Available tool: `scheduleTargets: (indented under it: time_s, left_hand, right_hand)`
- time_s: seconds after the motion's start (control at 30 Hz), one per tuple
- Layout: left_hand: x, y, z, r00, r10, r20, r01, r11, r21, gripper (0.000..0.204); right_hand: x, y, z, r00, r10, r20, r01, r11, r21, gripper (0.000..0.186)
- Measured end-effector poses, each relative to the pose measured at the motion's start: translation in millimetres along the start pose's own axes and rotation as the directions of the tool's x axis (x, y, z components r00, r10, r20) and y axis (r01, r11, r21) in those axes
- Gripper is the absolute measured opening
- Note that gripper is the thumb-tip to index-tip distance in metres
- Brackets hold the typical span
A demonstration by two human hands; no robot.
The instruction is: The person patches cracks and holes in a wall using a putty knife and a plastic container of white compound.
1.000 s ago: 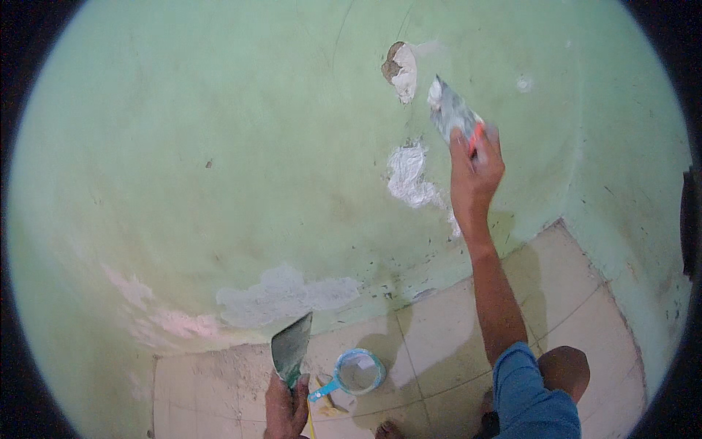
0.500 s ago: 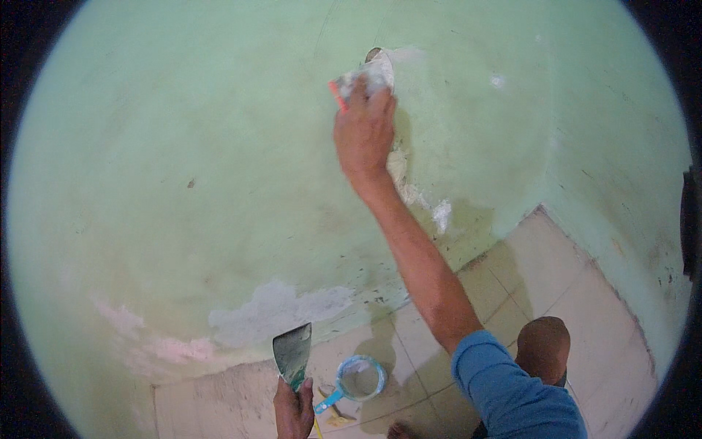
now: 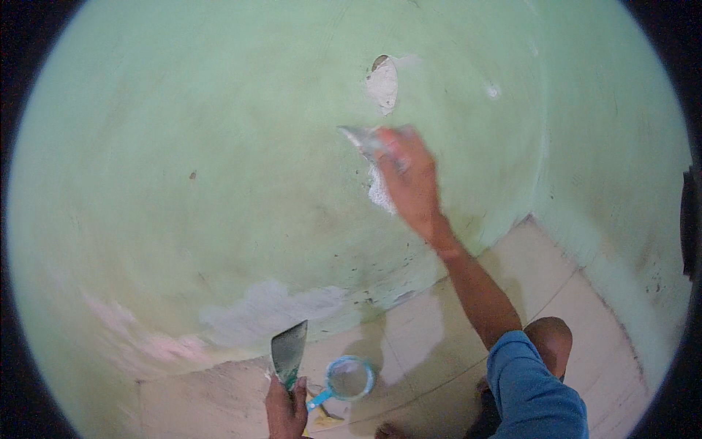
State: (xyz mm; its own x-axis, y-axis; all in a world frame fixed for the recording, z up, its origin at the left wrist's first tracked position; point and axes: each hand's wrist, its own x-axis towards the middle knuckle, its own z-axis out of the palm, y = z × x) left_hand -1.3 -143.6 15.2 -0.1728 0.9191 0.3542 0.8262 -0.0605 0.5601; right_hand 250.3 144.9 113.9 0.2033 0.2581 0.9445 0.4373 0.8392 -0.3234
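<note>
My right hand [image 3: 417, 175] is closed on a putty spreader [image 3: 356, 136] with a red grip edge; motion blurs it. Its pale blade points left, close to the green wall, though I cannot tell whether it touches. Just above lies an oval patch of white filler [image 3: 382, 86] with a small brown hole at its top. Partly behind my hand, another rough white patch [image 3: 379, 192] runs down the wall. Low in front, my left hand [image 3: 285, 410] grips a putty knife [image 3: 290, 347], its dark blade upright and smeared, with green near the handle.
A light blue pot with a handle [image 3: 351, 377], holding greyish paste, stands on the tiled floor [image 3: 409, 344]. Beside it lies a yellowish object [image 3: 325, 419]. Larger white patches [image 3: 270, 311] mark the lower wall. The room corner and my knee [image 3: 550, 344] are on the right.
My right hand has moved down and right with the spreader, off the oval patch, and turned the blade to point left. My left hand stays almost where it was.
</note>
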Motion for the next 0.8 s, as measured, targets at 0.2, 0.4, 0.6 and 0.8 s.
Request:
scheduleTargets:
  time_s: [0.2, 0.4, 0.6, 0.8]
  left_hand:
    - [7, 21, 15, 0.969, -0.243, 0.044, 0.228, 0.809, -0.542, 0.033]
    - [72, 81, 18, 0.884, -0.190, 0.428, 0.464, 0.475, -0.748, 0.032]
    - [92, 105, 41, 0.885, -0.011, 0.466, 0.450, 0.277, -0.849, 0.033]
    - [87, 101, 53, 0.866, 0.018, 0.500, 0.475, 0.284, -0.833, 0.034]
  right_hand:
    - [34, -10, -53, 0.726, 0.503, 0.469, -0.680, 0.426, 0.597, 0.048]
    - [44, -5, -74, 0.718, 0.334, 0.611, -0.640, 0.661, 0.391, 0.038]
    - [-5, -3, -74, 0.853, -0.167, 0.494, -0.136, 0.844, 0.519, 0.020]
    - [-35, 11, -69, 0.763, -0.430, 0.483, 0.138, 0.838, 0.528, 0.027]
